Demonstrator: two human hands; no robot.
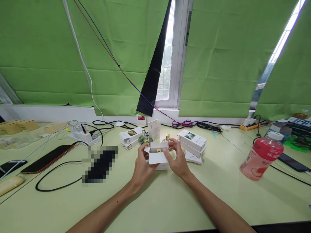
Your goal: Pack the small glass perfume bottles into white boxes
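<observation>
Pretty bright, daylight's coming through the window (pixel 165 64) and a slit (pixel 280 44) on the right, both kinda blown out. Soft shadows on the counter (pixel 165 207), wide-angle stretch leans the pink bottle (pixel 261 159), chunky pixels hide a dark patch (pixel 100 165), tiny print on the white box (pixel 157 158) is mush
</observation>
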